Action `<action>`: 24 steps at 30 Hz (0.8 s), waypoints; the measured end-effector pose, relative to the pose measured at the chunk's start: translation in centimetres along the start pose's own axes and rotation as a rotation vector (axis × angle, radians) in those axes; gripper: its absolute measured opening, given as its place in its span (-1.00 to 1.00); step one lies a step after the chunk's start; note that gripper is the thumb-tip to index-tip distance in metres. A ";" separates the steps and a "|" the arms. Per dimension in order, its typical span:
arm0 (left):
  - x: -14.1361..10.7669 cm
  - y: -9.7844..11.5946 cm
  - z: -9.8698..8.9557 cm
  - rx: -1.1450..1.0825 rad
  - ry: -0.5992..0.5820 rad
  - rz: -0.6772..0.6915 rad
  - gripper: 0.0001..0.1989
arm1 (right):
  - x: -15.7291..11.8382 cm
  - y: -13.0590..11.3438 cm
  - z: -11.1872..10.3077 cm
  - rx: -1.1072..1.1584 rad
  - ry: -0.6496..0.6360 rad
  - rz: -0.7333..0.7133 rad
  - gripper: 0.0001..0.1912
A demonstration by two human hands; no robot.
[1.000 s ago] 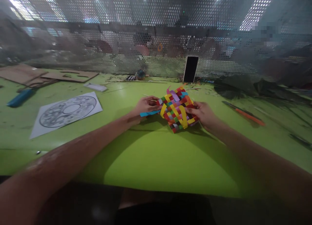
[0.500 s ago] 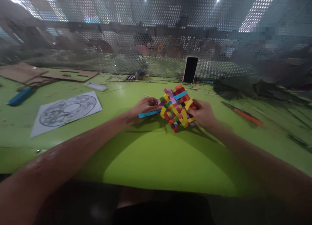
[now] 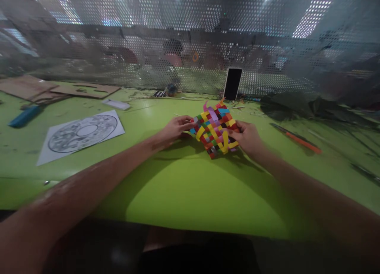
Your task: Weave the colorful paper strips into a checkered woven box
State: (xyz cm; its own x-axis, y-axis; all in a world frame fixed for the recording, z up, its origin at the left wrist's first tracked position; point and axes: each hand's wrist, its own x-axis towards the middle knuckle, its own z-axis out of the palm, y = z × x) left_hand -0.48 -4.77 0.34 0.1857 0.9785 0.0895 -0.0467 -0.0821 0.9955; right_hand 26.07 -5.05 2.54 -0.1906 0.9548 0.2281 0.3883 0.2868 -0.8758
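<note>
A multicoloured woven paper piece (image 3: 213,134), tilted and diamond-like, is held between both hands above the green table (image 3: 190,195). Loose strips in yellow, purple and blue stick up from its surface and edges. My left hand (image 3: 175,132) pinches its left corner, with a bit of blue strip beside the fingertips. At the right corner my right hand (image 3: 247,138) grips the piece, the thumb lying on its front face. The fingers behind the weave are hidden.
A printed circular drawing (image 3: 84,133), a blue tool (image 3: 24,116), cardboard (image 3: 86,89) and a white tray (image 3: 116,104) lie left. A phone (image 3: 232,84) stands at the back against perforated mesh. An orange-and-black cutter (image 3: 297,138) and large dark leaves (image 3: 285,106) are right.
The long blue strip that stuck out left below my left hand no longer shows there. The blue piece on top looks shorter, and my right thumb has moved further onto the weave.
</note>
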 end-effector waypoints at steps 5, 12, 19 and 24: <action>-0.1 -0.3 0.3 -0.077 0.050 -0.006 -0.56 | 0.2 0.3 -0.4 -0.035 -0.024 0.005 -0.62; 0.2 0.0 -0.1 0.111 0.138 0.149 -0.46 | 0.5 1.0 -0.5 -0.041 -0.045 0.029 -0.64; 0.0 0.3 0.0 0.194 0.171 0.231 -0.49 | 0.1 0.5 -0.2 -0.081 -0.072 -0.037 -0.65; 0.0 -0.1 0.0 0.162 0.127 0.200 -0.54 | 0.0 0.4 -0.2 -0.065 -0.082 -0.045 -0.66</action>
State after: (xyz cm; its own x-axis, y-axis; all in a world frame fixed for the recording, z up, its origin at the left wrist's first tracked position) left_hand -0.42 -4.73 0.30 0.0633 0.9547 0.2906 0.0892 -0.2955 0.9512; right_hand 26.36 -4.93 2.30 -0.2810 0.9321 0.2287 0.4347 0.3360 -0.8355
